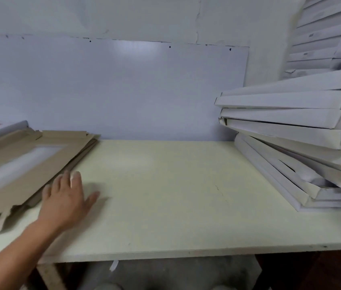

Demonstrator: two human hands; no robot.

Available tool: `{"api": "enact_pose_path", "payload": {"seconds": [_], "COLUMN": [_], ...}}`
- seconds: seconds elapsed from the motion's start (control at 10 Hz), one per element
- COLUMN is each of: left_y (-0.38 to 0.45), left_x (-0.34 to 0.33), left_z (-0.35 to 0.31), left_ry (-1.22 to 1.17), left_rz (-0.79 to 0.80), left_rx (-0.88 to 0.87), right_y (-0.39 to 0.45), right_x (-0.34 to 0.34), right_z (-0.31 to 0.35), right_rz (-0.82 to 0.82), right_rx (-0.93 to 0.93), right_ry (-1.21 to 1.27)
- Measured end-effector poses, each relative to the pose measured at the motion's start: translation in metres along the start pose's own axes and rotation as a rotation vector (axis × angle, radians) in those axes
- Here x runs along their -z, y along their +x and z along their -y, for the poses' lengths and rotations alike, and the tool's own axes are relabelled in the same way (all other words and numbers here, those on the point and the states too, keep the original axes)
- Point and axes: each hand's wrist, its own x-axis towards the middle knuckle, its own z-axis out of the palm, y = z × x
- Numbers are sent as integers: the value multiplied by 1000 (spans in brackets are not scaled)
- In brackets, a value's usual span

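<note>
Head view: the left grip (67, 197) lies flat, fingers straight and spread, holding nothing, touching the near right edge of the brown cardboard blanks (77, 147) stacked flat at the left of the bench (165, 195). It looks ready to slide the top one off. The right grip is out of shot. White boxes (291, 122) pile up on the right, their small labels too blurred to read.

The left hand (67, 197) sits palm down in the lower left of the frame, fingers straight and spread, its forearm (18, 248) reaching up from the bottom-left corner.
</note>
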Motion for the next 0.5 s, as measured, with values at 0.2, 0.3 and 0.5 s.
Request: {"api": "enact_pose_path", "payload": {"seconds": [0.2, 0.3, 0.5], "left_y": [77, 96, 110], "left_x": [-18, -36, -71], "left_z": [84, 114, 150], "left_ry": [112, 66, 63], "left_rz": [-25, 36, 268], "left_rx": [250, 318, 376], "right_y": [9, -37, -101], "right_x": [13, -21, -82], "right_z": [24, 30, -1], "right_rz": [-15, -224, 130], "right_rx": [-37, 168, 211], "right_ry": [25, -265, -319]}}
